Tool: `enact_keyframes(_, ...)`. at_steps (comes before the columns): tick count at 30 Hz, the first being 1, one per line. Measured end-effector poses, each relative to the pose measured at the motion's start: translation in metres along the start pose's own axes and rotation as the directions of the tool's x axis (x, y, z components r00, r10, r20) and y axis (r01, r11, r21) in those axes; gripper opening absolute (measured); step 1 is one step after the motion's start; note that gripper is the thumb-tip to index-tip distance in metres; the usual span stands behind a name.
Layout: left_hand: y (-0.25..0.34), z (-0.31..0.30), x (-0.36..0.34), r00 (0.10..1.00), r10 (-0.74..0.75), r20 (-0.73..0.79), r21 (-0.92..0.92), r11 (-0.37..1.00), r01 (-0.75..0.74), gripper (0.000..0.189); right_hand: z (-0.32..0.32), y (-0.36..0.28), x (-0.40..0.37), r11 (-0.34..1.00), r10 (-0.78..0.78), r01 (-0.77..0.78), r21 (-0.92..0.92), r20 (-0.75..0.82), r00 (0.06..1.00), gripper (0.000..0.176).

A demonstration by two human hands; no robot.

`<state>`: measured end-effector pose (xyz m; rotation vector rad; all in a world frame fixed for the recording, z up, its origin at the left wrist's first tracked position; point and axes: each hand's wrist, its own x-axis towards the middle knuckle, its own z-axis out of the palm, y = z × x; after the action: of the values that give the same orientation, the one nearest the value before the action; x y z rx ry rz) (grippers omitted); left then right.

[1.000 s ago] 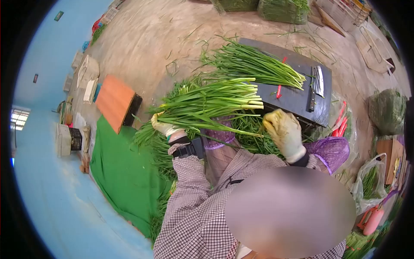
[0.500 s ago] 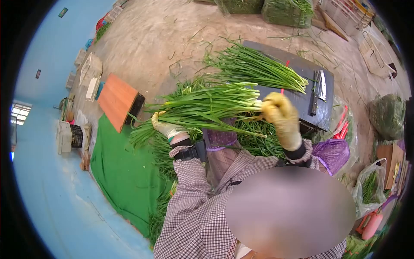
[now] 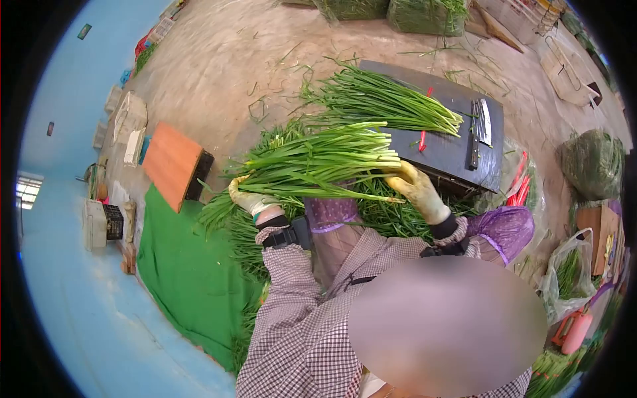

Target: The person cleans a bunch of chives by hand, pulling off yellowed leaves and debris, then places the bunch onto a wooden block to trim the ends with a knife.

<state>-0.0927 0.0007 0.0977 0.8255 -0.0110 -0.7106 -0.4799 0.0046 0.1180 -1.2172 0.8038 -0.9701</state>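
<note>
My left hand (image 3: 254,198), in a yellow and white glove, is closed around the leafy side of a bunch of garlic chives (image 3: 325,159). The bunch lies across above my lap, its pale stem ends toward the right. At those ends is my gloved right hand (image 3: 421,192), fingers stretched out and apart, the tips touching the stems. A second bunch of garlic chives (image 3: 391,103) rests on a dark board (image 3: 451,156), over a red strip (image 3: 422,140). Beside it on the board lies a knife (image 3: 475,142) with a black handle.
Loose chives (image 3: 398,215) are heaped around my legs. To the left are a green cloth (image 3: 192,272) and an orange-topped box (image 3: 172,162). Red strips (image 3: 519,192) in plastic and a wrapped bale (image 3: 592,164) are on the right. A plastic bag (image 3: 567,282) stands nearer.
My right hand has gone from a closed fist beside the stem ends to stretched fingers touching them. It moved slightly left and down. My left hand keeps its hold; the view has shifted a little.
</note>
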Motion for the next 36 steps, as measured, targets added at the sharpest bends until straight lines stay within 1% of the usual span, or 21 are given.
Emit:
enact_keyframes(1,0.0,0.002,0.001,1.0,-0.012,0.008,0.0,1.0,0.012,0.027,0.015,-0.004,0.009,0.988,-0.026,0.028,0.154,-0.018,1.0,0.034)
enact_keyframes(4,0.002,0.009,-0.009,0.997,-0.073,0.006,-0.023,0.997,0.073,0.026,0.032,0.003,0.027,0.945,0.045,-0.021,0.326,-0.067,0.997,0.027)
enact_keyframes(7,0.006,0.013,-0.015,0.991,-0.12,-0.061,-0.006,0.993,0.12,0.025,0.032,0.0,0.026,0.945,0.006,0.038,0.324,-0.135,0.991,0.023)
enact_keyframes(8,0.005,0.007,-0.011,0.992,-0.118,-0.039,-0.008,0.993,0.118,0.025,0.031,0.005,0.027,0.95,-0.03,0.085,0.299,-0.184,0.982,0.022)
enact_keyframes(9,0.004,0.001,-0.007,0.993,-0.117,-0.018,-0.009,0.993,0.117,0.025,0.027,0.01,0.026,0.906,-0.038,0.114,0.408,-0.189,0.981,0.022)
enact_keyframes(11,0.001,-0.001,-0.009,0.989,-0.129,-0.067,-0.004,0.992,0.129,0.025,0.014,0.016,0.021,0.778,-0.054,0.167,0.606,-0.2,0.978,0.022)
enact_keyframes(12,0.002,0.002,-0.013,0.987,-0.133,-0.091,-0.002,0.991,0.134,0.025,0.009,0.016,0.019,0.836,-0.033,0.125,0.534,-0.178,0.984,0.023)
enact_keyframes(15,0.002,0.001,-0.012,0.991,-0.11,-0.074,-0.021,0.994,0.109,0.023,-0.002,0.008,0.015,0.959,0.038,0.0,0.284,-0.126,0.991,0.025)
enact_keyframes(16,0.0,0.002,-0.012,0.992,-0.113,-0.056,-0.021,0.993,0.112,0.022,-0.004,0.003,0.018,0.982,0.013,-0.009,0.187,-0.017,1.0,0.03)
enact_keyframes(17,0.003,0.012,-0.021,0.993,-0.116,-0.038,-0.02,0.993,0.115,0.021,0.009,-0.016,0.021,0.995,-0.021,0.022,0.099,-0.01,1.0,0.033)
enact_keyframes(19,0.001,0.009,-0.016,0.994,-0.111,-0.009,-0.032,0.993,0.111,0.02,0.019,-0.003,0.035,0.971,-0.056,0.058,0.234,-0.017,0.998,0.032)
enact_keyframes(20,-0.004,-0.007,0.002,0.995,-0.102,0.002,-0.047,0.994,0.102,0.019,0.02,-0.005,0.039,0.972,-0.034,0.039,0.232,-0.028,0.999,0.032)
enact_keyframes(21,-0.003,-0.009,0.007,0.996,-0.093,0.012,-0.062,0.994,0.094,0.019,0.021,-0.008,0.042,0.973,-0.011,0.019,0.231,-0.039,0.999,0.031)
enact_keyframes(22,-0.004,-0.011,0.01,0.995,-0.095,-0.022,-0.057,0.994,0.094,0.019,0.022,-0.01,0.044,0.973,0.013,-0.002,0.229,-0.049,0.999,0.03)
enact_keyframes(24,-0.001,0.002,-0.006,0.99,-0.104,-0.095,-0.043,0.994,0.1,0.018,0.025,-0.004,0.047,0.973,-0.013,0.031,0.23,-0.081,0.997,0.028)
enact_keyframes(27,0.001,0.009,-0.018,0.994,-0.113,-0.009,-0.009,0.994,0.113,0.019,0.033,0.004,0.049,0.96,-0.07,0.105,0.259,-0.143,0.987,0.027)
enact_keyframes(28,-0.001,0.0,-0.009,0.993,-0.114,-0.003,-0.024,0.993,0.114,0.02,0.035,0.005,0.048,0.953,-0.093,0.136,0.272,-0.164,0.982,0.027)
enact_keyframes(31,-0.007,-0.021,0.015,0.993,-0.118,0.008,-0.043,0.992,0.118,0.023,0.035,0.009,0.044,0.909,-0.085,0.127,0.398,-0.121,0.989,0.027)
enact_keyframes(33,-0.007,-0.018,0.009,0.991,-0.131,0.002,-0.021,0.991,0.131,0.025,0.036,-0.01,0.038,0.941,-0.11,0.13,0.313,-0.08,0.991,0.025)
enact_keyframes(34,-0.006,-0.017,0.004,0.987,-0.164,0.004,-0.021,0.986,0.164,0.026,0.036,-0.021,0.033,0.954,-0.119,0.131,0.27,-0.06,0.991,0.024)
enact_keyframes(36,-0.003,-0.01,-0.006,0.975,-0.222,0.009,-0.031,0.975,0.222,0.029,0.025,-0.032,0.019,0.847,-0.195,0.237,0.476,-0.137,0.971,0.024)
